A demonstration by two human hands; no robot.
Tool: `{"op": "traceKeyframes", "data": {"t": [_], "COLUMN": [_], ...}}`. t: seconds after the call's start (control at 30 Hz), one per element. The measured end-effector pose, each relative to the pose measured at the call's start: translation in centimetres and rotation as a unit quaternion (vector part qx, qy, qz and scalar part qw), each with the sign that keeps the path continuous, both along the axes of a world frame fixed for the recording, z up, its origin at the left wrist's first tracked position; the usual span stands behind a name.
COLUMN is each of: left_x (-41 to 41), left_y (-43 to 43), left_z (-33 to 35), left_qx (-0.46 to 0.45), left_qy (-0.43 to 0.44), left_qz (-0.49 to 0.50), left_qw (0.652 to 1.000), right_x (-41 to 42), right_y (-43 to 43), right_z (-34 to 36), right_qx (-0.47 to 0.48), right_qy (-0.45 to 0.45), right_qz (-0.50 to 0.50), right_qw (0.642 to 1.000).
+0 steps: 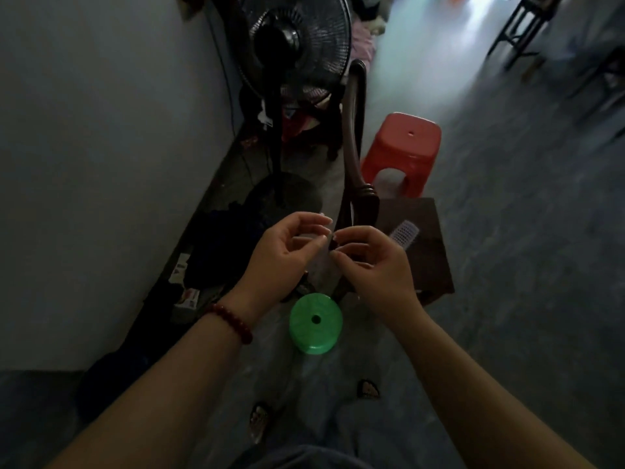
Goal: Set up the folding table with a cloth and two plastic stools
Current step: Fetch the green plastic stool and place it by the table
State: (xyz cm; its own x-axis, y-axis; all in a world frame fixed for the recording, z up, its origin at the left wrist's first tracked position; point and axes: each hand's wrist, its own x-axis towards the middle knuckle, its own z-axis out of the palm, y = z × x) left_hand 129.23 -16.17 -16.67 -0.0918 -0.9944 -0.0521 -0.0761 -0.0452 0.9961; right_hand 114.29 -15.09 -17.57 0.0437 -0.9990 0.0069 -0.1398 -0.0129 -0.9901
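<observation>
Hands: your left hand (287, 252) and right hand (372, 262) have curled fingers, tips pinching a thin clear film (319, 262) (faint in this light).
Green roll (316, 322): round, smooth plastic, centre hole, just below your wrists.
Red stool (402, 147): glossy moulded plastic, rounded square seat, upright beside a dark wooden frame (353, 140).
Room: open grey floor (507, 231) to your right; folding table (509, 25) far off.

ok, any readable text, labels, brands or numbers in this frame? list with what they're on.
None legible anywhere.
Small cartons by the wall: printed patches, too blurred to read.
Green roll: no readable marking.
Red stool: no label visible.
Clear film pinched between left hand and right hand: no print visible.
</observation>
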Motion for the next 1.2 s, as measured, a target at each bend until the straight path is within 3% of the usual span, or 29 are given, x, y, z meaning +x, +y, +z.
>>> {"op": "traceKeyframes", "data": {"t": [0.23,0.57,1.2], "left_x": [2.0,-0.5,-3.0], "left_y": [-0.8,-1.3,-2.6], "left_z": [-1.8,-7.3,-42.6], "left_qx": [0.025,0.039,0.026], "left_qy": [-0.018,-0.039,-0.093], "left_qz": [-0.079,-0.086,-0.041], "left_qw": [0.996,0.995,0.994], "right_x": [1.8,-0.1,-1.4], "right_y": [0.5,0.1,-1.3], "right_z": [-2.7,-7.8,-42.3], "right_qx": [0.012,0.060,0.079], "right_qy": [0.022,-0.023,0.015], "right_qz": [-0.057,-0.082,-0.065], "right_qw": [0.998,0.995,0.995]}}
